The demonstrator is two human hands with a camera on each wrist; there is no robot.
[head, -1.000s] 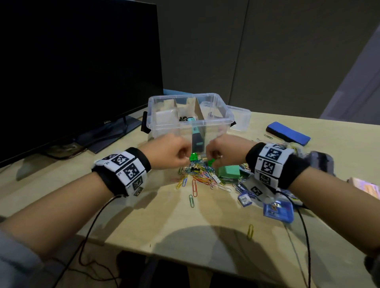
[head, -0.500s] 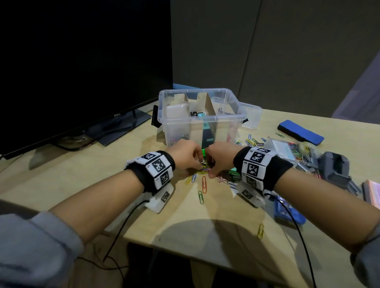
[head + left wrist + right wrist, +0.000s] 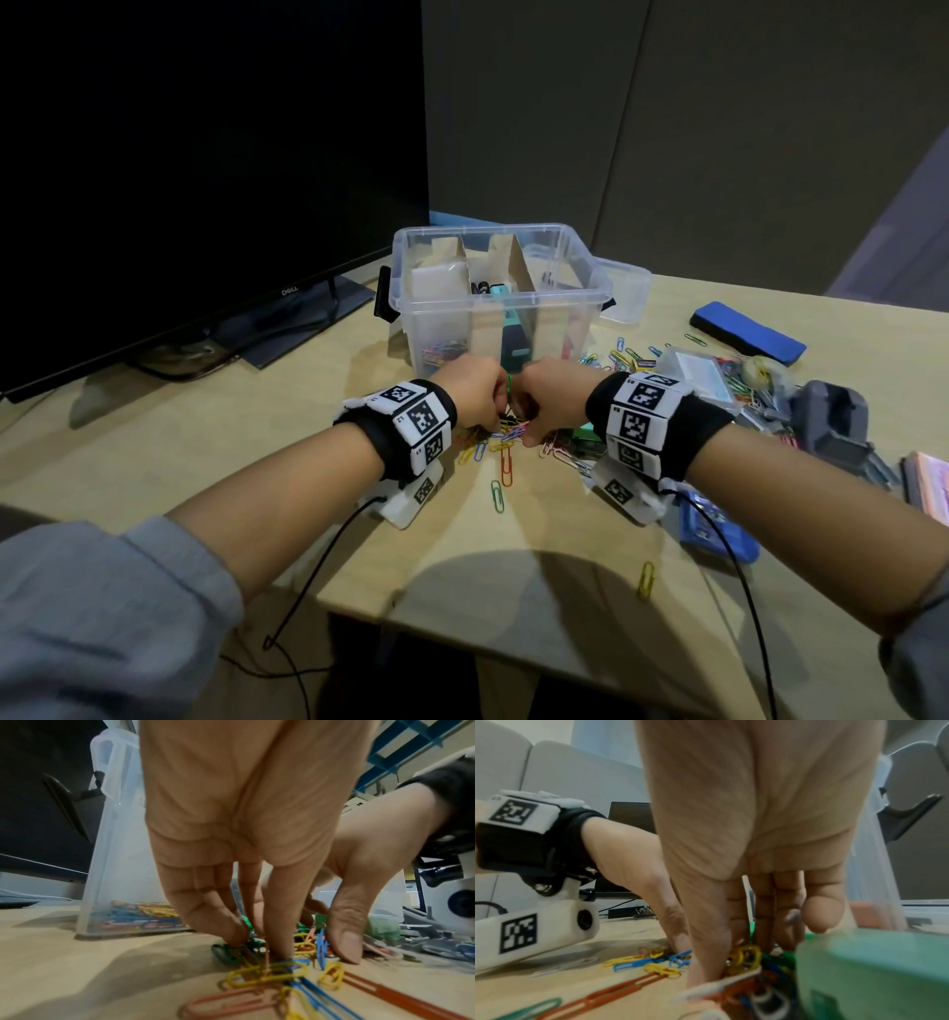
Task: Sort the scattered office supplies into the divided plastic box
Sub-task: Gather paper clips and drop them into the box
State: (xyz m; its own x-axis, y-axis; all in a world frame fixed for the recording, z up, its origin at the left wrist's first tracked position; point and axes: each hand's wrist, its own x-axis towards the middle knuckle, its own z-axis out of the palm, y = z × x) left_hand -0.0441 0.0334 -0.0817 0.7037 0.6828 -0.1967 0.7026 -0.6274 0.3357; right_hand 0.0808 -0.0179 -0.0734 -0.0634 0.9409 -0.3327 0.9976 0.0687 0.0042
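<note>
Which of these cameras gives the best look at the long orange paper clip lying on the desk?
The head view: the long orange paper clip shows whole, lying below both hands. The left wrist view and right wrist view each catch only part of it, close and cropped.

Both hands (image 3: 475,393) lower, fingertips (image 3: 280,951) now down in the paper clips (image 3: 506,431)

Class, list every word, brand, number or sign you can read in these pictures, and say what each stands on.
"DELL": on the bottom bezel of the monitor.
Square black-and-white marker codes on both wristbands: patterns, no readable words; the tiny characters beside them are too small.
Small yellow label among the paper clips: too blurred.
</note>
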